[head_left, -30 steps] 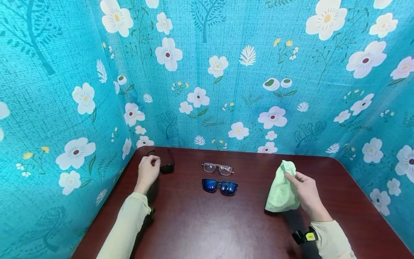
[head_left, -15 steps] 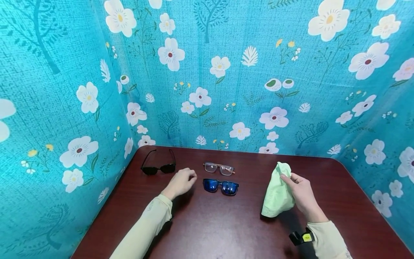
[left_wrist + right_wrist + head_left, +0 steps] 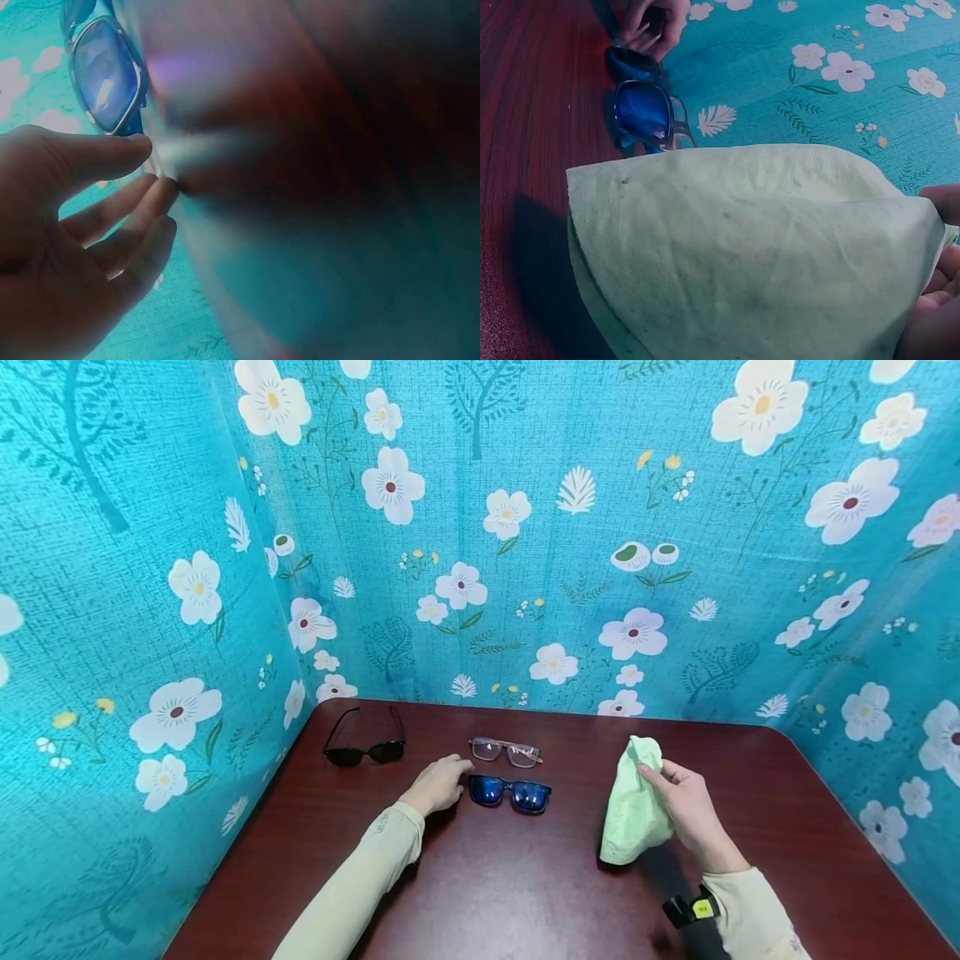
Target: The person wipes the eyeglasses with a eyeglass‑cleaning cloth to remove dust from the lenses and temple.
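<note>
My left hand is just left of the blue-lensed sunglasses, beside their left end. In the left wrist view its thumb and fingers are loosely bent with nothing between them. Whether a fingertip touches the frame I cannot tell. On the right, my right hand pinches the top of a pale green cloth, which hangs down to the table. The cloth fills much of the right wrist view, where the sunglasses show beyond it. Clear eyeglasses lie folded just behind the sunglasses.
Black sunglasses with their temples unfolded rest at the table's back left. A dark red-brown table spans the foreground. Blue flowered curtains enclose it at the back and sides.
My left hand has moved right from the black sunglasses, which now show whole, to the blue-lensed pair. The right hand, still pinching the cloth, has shifted slightly left.
</note>
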`<state>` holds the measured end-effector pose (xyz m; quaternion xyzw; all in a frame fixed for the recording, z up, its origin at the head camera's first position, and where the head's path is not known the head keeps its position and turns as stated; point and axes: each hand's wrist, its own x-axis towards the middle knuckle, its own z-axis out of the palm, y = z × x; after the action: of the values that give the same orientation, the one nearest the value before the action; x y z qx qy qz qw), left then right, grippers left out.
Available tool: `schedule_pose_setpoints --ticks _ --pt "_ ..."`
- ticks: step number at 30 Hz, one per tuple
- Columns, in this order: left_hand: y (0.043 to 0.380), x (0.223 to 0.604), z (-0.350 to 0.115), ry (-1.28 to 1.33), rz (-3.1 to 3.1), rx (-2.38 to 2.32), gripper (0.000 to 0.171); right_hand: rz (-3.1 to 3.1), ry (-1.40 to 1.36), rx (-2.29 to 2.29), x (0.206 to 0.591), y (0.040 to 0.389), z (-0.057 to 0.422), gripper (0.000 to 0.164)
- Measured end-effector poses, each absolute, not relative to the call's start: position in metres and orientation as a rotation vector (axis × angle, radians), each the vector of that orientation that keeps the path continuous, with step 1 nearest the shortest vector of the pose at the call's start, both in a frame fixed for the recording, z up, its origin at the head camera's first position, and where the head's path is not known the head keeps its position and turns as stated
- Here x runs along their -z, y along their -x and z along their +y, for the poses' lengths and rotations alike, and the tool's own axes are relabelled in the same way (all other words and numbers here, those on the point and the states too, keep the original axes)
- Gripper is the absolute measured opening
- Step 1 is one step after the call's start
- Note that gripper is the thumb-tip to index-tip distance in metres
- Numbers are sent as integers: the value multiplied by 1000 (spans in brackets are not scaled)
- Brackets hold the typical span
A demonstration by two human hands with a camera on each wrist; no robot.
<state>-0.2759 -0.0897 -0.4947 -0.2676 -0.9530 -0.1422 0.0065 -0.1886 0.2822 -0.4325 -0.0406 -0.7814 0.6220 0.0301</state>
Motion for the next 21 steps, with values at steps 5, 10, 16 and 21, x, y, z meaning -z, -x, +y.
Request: schedule_pose_setpoints --ticks 5,10,16,21 --pt "280 499 -87 919 -2942 441 28 -2396 113 -1949 435 191 281 46" --pt "281 496 -84 965 -2938 402 23 -2373 114 -2007 435 191 277 44" --pt "282 494 -79 986 -2936 369 19 -2390 109 -1984 433 192 275 48" --pt "283 493 -76 981 -2952 341 18 -2398 109 -1980 432 192 274 48"
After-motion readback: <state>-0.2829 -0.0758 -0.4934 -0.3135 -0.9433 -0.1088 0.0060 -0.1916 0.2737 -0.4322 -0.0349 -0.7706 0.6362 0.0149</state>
